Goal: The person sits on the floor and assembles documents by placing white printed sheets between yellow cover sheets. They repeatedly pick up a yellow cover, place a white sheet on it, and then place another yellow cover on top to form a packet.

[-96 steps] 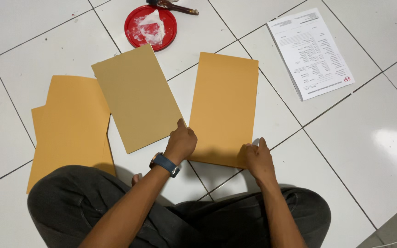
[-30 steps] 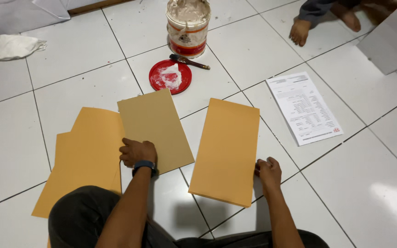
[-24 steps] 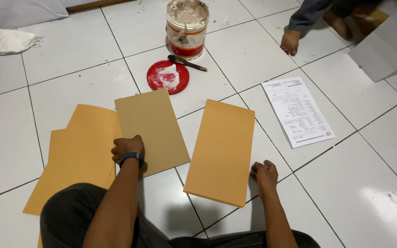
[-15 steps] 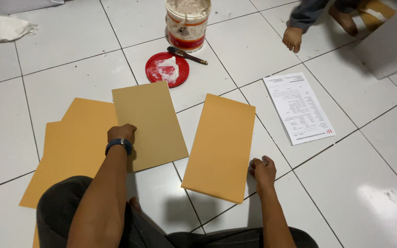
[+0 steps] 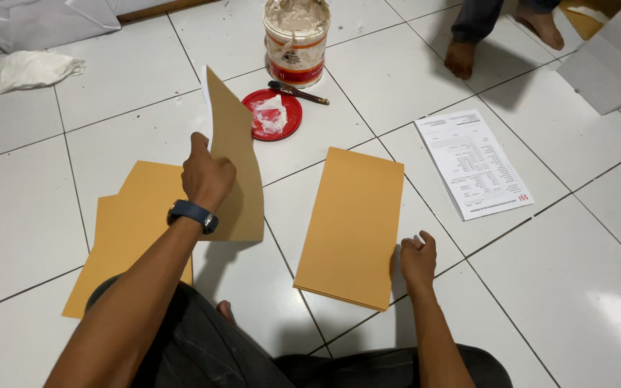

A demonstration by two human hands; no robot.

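— What has your left hand (image 5: pixel 206 174) got?

— It's clamped on one brown envelope (image 5: pixel 235 169), lifted on edge off the floor (image 5: pixel 30 208), above the loose envelopes (image 5: pixel 127 230) lying by your left knee.

— And your right hand (image 5: pixel 417 260)?

— Its fingers are loosely curled, gripping nothing. It rests on the floor, touching the right edge of the neat stack of envelopes (image 5: pixel 353 224) before you.

— What's around you?

— A red lid (image 5: pixel 273 115) smeared with white paste, a brush (image 5: pixel 297 92) just beside it, a paste tub (image 5: pixel 296 39) behind. A printed sheet (image 5: pixel 473 162) lies right of the stack. Another person's bare foot (image 5: pixel 461 59) stands beyond.
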